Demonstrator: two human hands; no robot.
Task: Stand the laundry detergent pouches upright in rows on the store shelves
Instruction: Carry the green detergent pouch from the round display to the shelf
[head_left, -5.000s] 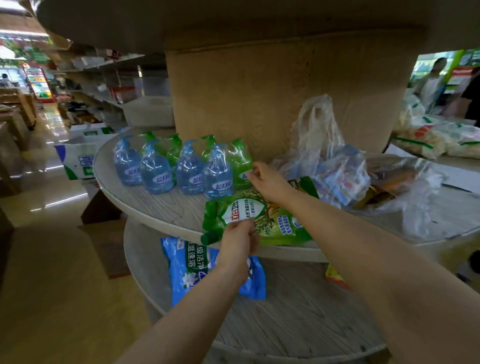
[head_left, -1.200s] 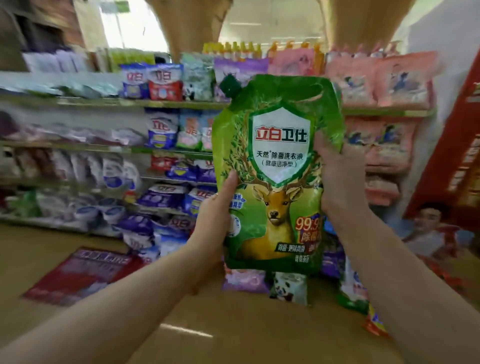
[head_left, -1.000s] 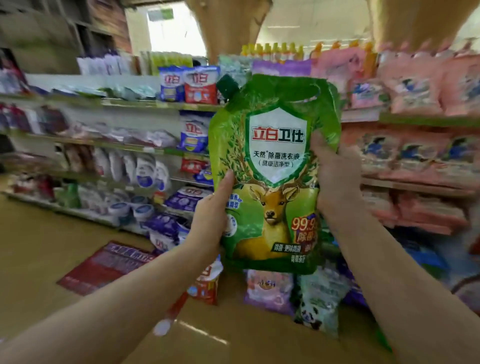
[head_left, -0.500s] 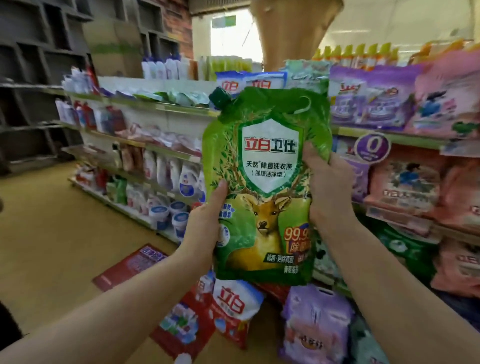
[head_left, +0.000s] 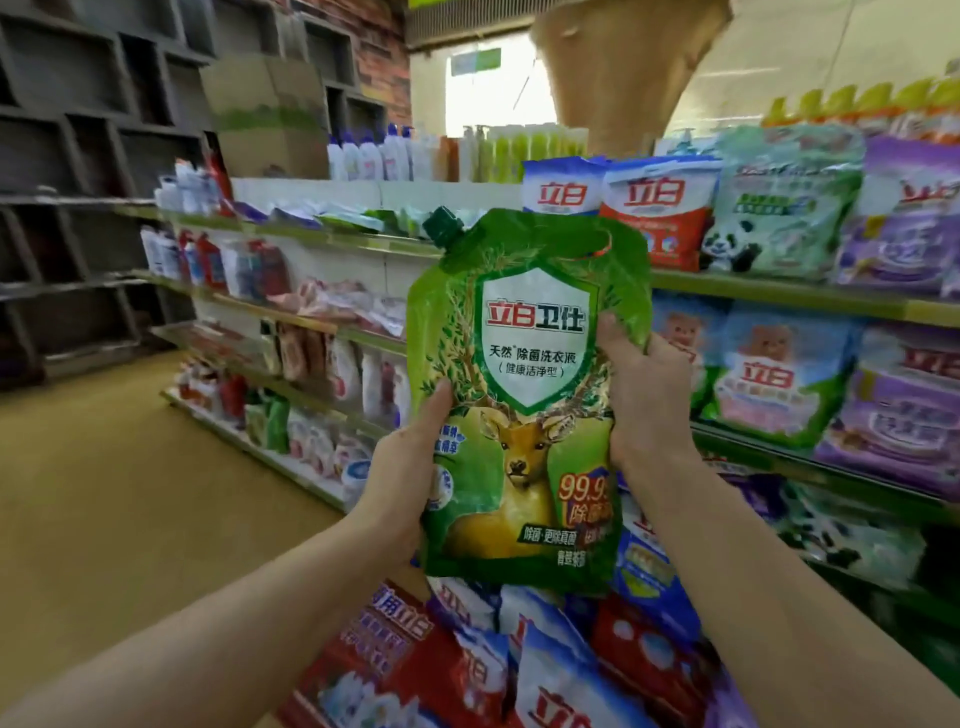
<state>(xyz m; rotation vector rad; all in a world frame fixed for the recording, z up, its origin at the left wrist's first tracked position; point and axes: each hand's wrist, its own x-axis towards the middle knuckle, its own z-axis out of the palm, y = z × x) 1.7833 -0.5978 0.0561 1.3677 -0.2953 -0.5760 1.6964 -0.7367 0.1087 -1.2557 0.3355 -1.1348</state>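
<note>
I hold a green detergent pouch (head_left: 524, 395) upright in front of me, its deer picture and white shield label facing me, dark green spout cap at the top left. My left hand (head_left: 402, 478) grips its lower left edge, thumb on the front. My right hand (head_left: 641, 395) grips its right edge higher up. Behind the pouch run green-edged store shelves (head_left: 779, 296) with rows of standing detergent bags in white, red, purple and green.
Red, blue and white detergent bags (head_left: 519, 660) lie piled low down in front of the shelves. Bottles (head_left: 395, 156) line the top shelf. Dark cubby shelving (head_left: 78, 171) and a cardboard box (head_left: 265, 114) stand at the left. Tan floor (head_left: 130, 493) stretches left.
Five seconds ago the pouch lay flat on a round wooden display under both hands. Now it is held upright at the shelf aisle, and over the last second the shelves have come nearer.
</note>
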